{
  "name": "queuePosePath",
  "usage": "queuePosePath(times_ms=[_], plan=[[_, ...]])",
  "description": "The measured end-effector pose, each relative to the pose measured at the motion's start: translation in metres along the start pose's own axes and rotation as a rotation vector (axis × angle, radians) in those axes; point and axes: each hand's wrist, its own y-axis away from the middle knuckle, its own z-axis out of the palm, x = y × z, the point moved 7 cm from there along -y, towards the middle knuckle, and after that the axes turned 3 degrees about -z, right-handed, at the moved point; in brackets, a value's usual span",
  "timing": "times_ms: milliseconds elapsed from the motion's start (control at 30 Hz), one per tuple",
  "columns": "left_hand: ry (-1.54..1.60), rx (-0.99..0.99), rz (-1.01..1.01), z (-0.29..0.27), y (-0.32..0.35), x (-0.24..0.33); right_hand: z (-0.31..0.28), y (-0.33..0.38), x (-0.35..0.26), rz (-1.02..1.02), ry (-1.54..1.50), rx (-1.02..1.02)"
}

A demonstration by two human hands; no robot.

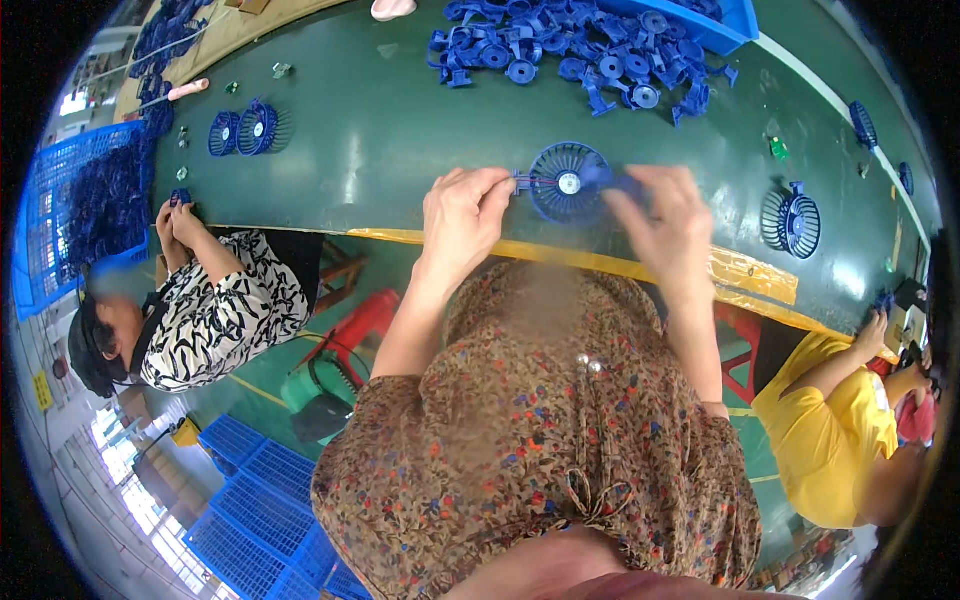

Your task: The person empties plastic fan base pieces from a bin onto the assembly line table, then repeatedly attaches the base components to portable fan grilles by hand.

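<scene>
Over the near edge of the green table, a round blue fan cage [568,208] with a pale centre is held up between my hands. My left hand [462,215] pinches the short stem at the cage's left side, where thin reddish wires run toward the centre. At the cage's right side, my right hand [668,220] is smeared by motion. Between its thumb and fingers is a blurred blue plastic part [622,185], overlapping the cage's right rim; its exact kind cannot be made out.
A heap of blue plastic brackets [610,55] lies at the far side beside a blue bin [728,22]. More fan cages rest left [257,127] and right [802,225]. Co-workers sit at the left [215,310] and right [830,420]. Yellow tape [755,278] lines the table edge.
</scene>
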Motion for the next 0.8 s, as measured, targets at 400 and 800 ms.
queuePosePath(times_ms=[400,800], plan=[[-0.018,-0.054,0.035,0.004,-0.004,0.004,0.057,-0.008,-0.029,-0.165,0.167,-0.175],[-0.138,0.087,0.042,0.027,-0.004,0.010,0.063,-0.008,-0.031,-0.138,0.198,-0.241]])
